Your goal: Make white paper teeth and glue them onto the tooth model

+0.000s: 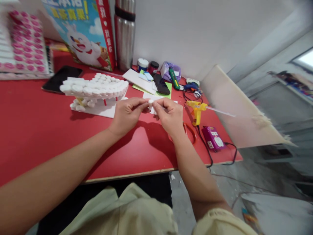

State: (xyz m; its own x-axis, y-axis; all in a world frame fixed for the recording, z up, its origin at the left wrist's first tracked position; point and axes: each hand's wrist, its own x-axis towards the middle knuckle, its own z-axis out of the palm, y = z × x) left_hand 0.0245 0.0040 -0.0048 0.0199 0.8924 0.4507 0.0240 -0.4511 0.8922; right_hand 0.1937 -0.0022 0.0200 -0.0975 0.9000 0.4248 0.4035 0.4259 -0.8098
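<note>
Between my two hands, above the red table [144, 143], is a small white rounded piece [151, 101]. My left hand [126, 114] pinches it from the left with thumb and fingertips. From the other side, the closed fingers of my right hand [170, 116] grip it too. Its lower part is mostly hidden by my fingers. Left of my hands stands a white model [94, 87] covered in rows of similar rounded pieces, on a white board [104, 110]. Thin red posts show beneath its upper part. White paper [146, 95] lies just behind my fingertips.
At right are a yellow glue gun [196, 112] with a clear stick, orange-handled scissors [192, 133] and a purple power socket [213, 139] with black cords. Behind stand a steel flask [125, 36], small jars [142, 64], a green cutter [174, 78] and a cartoon box [83, 36]. A phone [60, 78] lies left.
</note>
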